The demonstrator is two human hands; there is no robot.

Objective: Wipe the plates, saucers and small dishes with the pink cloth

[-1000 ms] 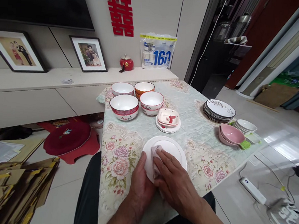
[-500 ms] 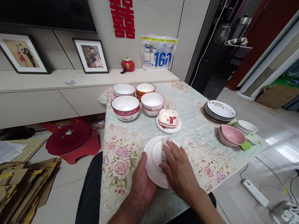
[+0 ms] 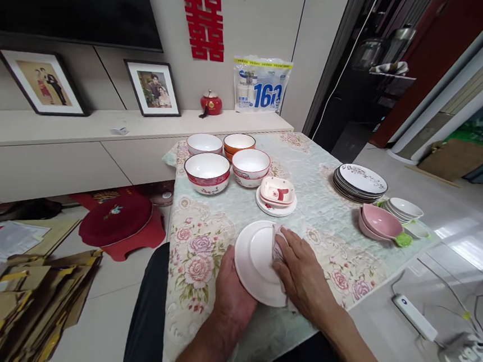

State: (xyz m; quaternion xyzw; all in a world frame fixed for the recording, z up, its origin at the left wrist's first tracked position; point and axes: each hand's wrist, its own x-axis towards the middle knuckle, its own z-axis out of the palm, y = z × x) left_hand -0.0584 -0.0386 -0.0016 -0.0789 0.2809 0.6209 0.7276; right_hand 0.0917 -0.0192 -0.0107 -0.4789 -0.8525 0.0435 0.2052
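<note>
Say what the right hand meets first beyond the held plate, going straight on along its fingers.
Likely the small white plates under the square dish, just past the held plate. How high the right hand sits is hard to judge; it might hit the dish instead.

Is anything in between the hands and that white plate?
Yes: a pale cloth lies between the right hand and the right side of the white plate. Nothing visible stands between the left hand and the plate's left edge.
</note>
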